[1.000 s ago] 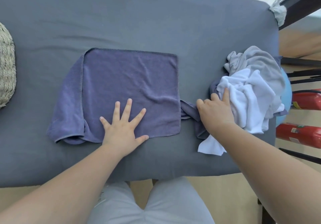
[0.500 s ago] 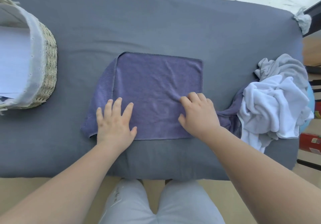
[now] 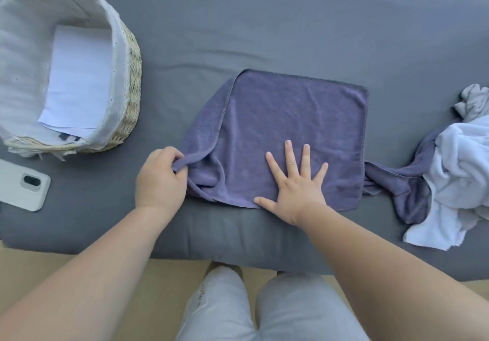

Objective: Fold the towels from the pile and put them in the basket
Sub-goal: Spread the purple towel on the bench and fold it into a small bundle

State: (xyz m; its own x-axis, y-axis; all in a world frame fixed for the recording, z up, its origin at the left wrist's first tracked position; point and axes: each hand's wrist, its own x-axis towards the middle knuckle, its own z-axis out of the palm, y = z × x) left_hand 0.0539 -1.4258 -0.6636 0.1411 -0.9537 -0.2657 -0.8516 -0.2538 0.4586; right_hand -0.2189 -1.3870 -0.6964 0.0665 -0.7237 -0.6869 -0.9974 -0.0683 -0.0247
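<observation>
Grey table [image 3: 264, 23], left hand [image 3: 160, 179] pinching purple towel [image 3: 291, 108], right hand [image 3: 296, 184] flat

I see the left hand [image 3: 160, 179] pinching the purple microfibre towel [image 3: 291, 118] at its left fold, the right hand [image 3: 296, 190] pressing it flat.

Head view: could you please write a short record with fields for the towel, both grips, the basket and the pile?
towel: purple, spread on the table, lower layer sticks out left
left grip: pinches the towel's left edge
right grip: flat on the towel, fingers spread
basket: far left, upright
pile: right edge, crumpled, mostly white
phone: left, nearer than the basket
</observation>
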